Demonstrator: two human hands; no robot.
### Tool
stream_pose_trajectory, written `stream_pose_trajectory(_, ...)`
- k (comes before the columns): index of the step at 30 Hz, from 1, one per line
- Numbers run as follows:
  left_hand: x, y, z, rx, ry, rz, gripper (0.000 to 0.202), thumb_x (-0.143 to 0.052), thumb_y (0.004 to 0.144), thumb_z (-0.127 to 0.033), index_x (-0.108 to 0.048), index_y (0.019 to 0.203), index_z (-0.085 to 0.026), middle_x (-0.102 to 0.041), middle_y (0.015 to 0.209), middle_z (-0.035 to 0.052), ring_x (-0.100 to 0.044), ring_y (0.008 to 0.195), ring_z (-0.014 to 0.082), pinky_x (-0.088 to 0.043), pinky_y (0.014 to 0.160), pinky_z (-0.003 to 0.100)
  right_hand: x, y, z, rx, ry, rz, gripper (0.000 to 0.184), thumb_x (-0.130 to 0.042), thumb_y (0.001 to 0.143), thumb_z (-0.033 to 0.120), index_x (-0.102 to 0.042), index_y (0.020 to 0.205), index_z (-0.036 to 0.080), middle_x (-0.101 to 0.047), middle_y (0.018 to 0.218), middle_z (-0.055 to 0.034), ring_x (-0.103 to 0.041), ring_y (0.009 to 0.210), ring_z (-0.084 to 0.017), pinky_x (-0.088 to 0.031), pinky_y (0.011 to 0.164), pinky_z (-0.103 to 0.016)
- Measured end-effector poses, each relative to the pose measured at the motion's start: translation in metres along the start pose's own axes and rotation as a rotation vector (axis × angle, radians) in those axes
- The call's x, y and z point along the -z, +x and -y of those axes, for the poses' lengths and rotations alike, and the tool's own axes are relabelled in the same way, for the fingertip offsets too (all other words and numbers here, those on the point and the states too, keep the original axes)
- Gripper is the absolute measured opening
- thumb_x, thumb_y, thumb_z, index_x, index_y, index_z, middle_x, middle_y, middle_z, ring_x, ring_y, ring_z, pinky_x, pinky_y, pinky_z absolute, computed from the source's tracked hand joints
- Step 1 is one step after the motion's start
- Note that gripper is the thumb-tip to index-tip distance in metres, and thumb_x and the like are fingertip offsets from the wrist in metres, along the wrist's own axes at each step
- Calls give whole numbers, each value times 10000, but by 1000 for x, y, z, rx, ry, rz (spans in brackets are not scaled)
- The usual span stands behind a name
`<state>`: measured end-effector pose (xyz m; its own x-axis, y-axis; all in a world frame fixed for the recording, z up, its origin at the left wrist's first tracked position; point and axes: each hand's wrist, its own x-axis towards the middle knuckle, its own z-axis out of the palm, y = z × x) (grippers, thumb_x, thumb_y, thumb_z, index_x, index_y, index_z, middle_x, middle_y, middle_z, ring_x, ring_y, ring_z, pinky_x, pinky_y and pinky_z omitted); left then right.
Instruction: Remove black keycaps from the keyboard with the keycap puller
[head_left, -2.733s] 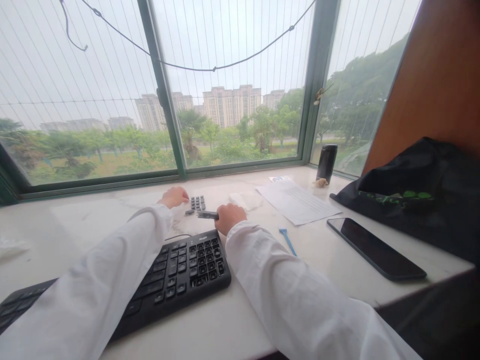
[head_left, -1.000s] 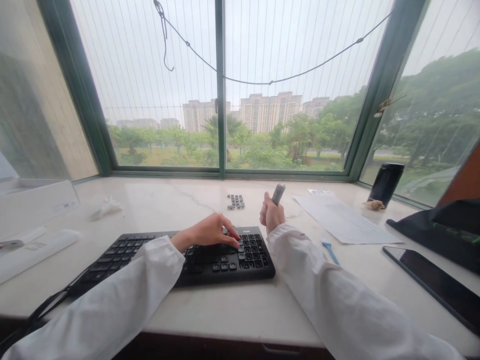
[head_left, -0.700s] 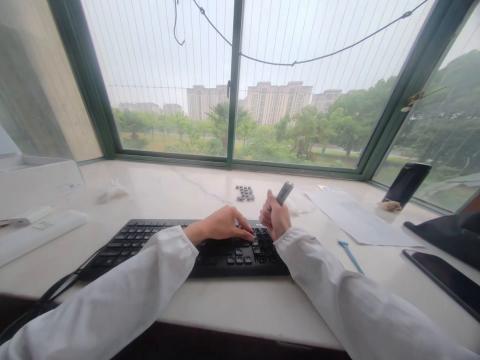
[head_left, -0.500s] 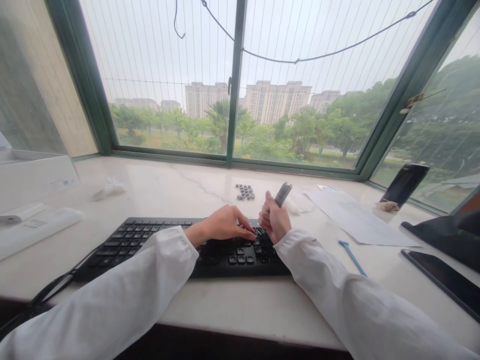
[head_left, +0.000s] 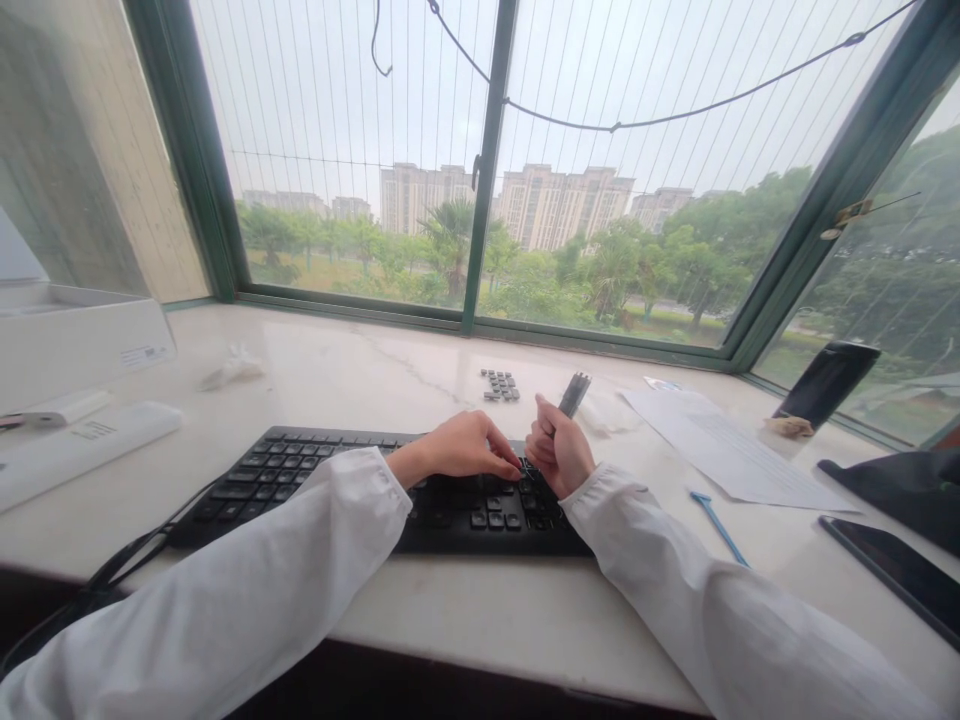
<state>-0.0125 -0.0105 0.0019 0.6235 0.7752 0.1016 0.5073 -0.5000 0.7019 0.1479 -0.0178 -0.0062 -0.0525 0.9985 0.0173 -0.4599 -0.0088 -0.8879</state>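
Note:
A black keyboard (head_left: 247, 478) lies on the pale counter in front of me. Fingers wrapped round its dark handle, my right hand (head_left: 561, 450) grips a keycap puller (head_left: 575, 394) upright over the keyboard's number pad; thin wire shows below the fist. From the left, my left hand (head_left: 474, 447) reaches across the keys. Its thumb and forefinger pinch together close to the wire, and what sits between them is too small to make out. Several loose keycaps (head_left: 500, 386) are laid out in a small group behind the keyboard.
A white box (head_left: 82, 345) and a white strip-like object (head_left: 97, 450) stand at the left, near crumpled plastic (head_left: 234, 367). To the right are paper (head_left: 727, 450), a blue tool (head_left: 718, 528), a phone (head_left: 892, 570) and an upright dark device (head_left: 825, 385). Black cable (head_left: 127, 560) hangs over the front edge.
The whole view has shifted slightly, so things appear further right. Both hands keep to the number pad area, the left still pinching and the right still holding the keycap puller.

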Motion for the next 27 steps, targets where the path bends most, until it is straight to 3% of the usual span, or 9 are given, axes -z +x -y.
stream_pose_trajectory(9,0,1,0,11,1,-8,342,-705,654,-443,-782,862,-183,-727,728,20,-600,701,163,-405,626,229,-8,5,-4,-45,-84,-79,462,-558,816,380,-234,524,228,-180,323,112,-119,286,-41,-73,291,-190)
stream_pose_trajectory(15,-2,2,3,3,17,-19,423,-718,612,-535,-783,840,-184,-673,637,-2,-543,632,135,-361,580,221,-8,-5,-13,198,-140,82,496,-615,784,451,-256,528,224,-229,357,103,-164,313,-44,-136,299,-199)
stream_pose_trajectory(20,-4,2,5,-9,-4,-22,424,-719,616,-533,-781,842,-180,-663,642,1,-537,640,131,-359,586,212,-5,-11,-15,281,-242,207,489,-613,801,464,-303,519,214,-253,391,90,-206,355,-50,-213,336,-207)
stream_pose_trajectory(27,-4,2,5,3,-3,-25,424,-705,632,-546,-781,824,-176,-678,649,7,-544,628,132,-357,574,219,-6,-16,-14,370,-260,214,511,-606,801,502,-315,503,208,-244,412,79,-204,379,-54,-204,356,-218)
